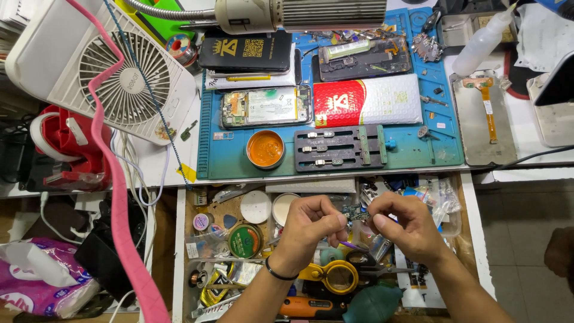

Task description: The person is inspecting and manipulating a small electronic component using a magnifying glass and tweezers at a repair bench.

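Item one: small circuit board, pinched between my two hands over the open drawer. My left hand had its fingers curled in, thumb and forefinger closed on the board's left end. My right hand gripped the right end the same way, fingers folded. A black band sat on my left wrist.

Below the hands, in the drawer: yellow magnifier, teal blower bulb, orange-handled tool. Left of the left hand: green solder reel, two white round lids, close together. Right of the right hand: clear bags of small parts.

Above the hands, on the surface: blue work mat. On it I logged an orange paste tin, a black board holder just beside the tin, an opened phone, a red-and-white padded pouch, a second opened phone, and a black box.

Far above left of the hands: white desk fan, with a pink strap running across it. Above right: white squeeze bottle and a screen panel with an orange flex, off the mat.
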